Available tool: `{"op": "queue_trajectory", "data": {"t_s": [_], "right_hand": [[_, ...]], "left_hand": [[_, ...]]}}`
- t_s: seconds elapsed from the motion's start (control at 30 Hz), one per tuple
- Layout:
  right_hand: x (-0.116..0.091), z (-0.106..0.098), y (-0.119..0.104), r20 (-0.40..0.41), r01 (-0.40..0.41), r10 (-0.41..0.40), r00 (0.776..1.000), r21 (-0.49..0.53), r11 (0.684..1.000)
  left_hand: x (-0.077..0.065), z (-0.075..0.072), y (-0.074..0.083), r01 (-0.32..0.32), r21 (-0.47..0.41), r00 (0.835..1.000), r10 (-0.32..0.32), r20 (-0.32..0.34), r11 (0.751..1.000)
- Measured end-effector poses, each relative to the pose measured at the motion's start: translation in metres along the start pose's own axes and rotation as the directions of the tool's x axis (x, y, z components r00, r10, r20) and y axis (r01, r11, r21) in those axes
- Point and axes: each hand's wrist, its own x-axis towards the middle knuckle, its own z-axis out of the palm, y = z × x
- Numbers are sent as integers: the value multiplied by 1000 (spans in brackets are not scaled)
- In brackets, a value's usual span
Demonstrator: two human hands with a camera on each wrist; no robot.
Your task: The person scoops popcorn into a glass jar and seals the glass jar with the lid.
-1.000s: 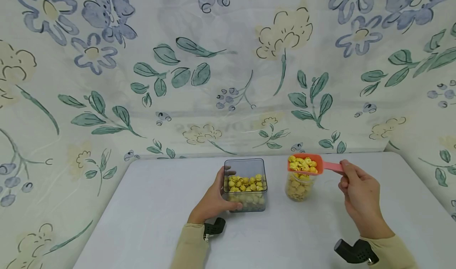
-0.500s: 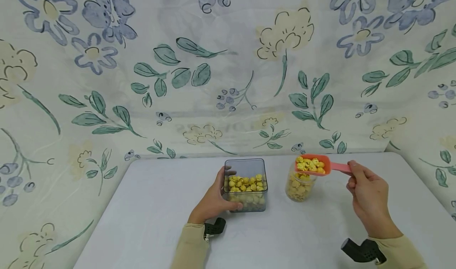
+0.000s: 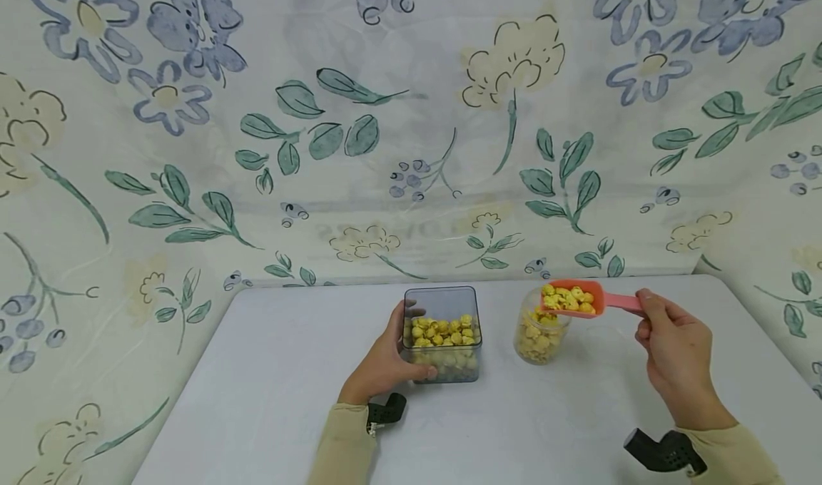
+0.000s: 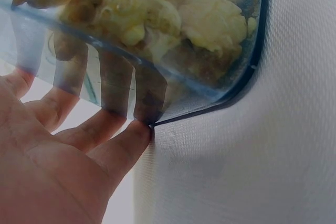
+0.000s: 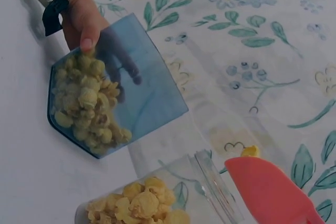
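Note:
My left hand [image 3: 379, 367] grips a square, see-through blue-grey container [image 3: 442, 364] from its left side, thumb across the front and fingers round the back. Yellow popcorn [image 3: 443, 332] fills its lower part. In the left wrist view the fingers [image 4: 118, 145] show through the clear wall. My right hand [image 3: 677, 356] pinches the handle of a coral-red scoop [image 3: 597, 303] heaped with popcorn. The scoop is level above the right part of a clear round jar [image 3: 542, 342] with popcorn inside. In the right wrist view the scoop stands just beyond the jar's mouth, one piece peeking over its edge.
A white table [image 3: 289, 371] carries the container and the jar, a short gap apart. Behind it hangs a floral cloth [image 3: 424, 143], which also runs down both sides. Dark wrist cameras [image 3: 388, 410] are strapped over both tan sleeves.
My right hand has moved to the right with the loaded scoop, from over the jar's mouth to its right edge. The left hand, container and jar have stayed put.

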Motion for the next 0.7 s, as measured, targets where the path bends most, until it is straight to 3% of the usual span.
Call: {"op": "queue_trajectory", "data": {"t_s": [0.47,0.7], "right_hand": [[6,-7,1,-53,40,-43,998,-52,998],[9,-9,1,-39,59,-61,997,-48,997]], "left_hand": [[0,0,0,-5,-2,1000,5,9,1000],[0,0,-1,-6,1,1000,6,7,1000]]}}
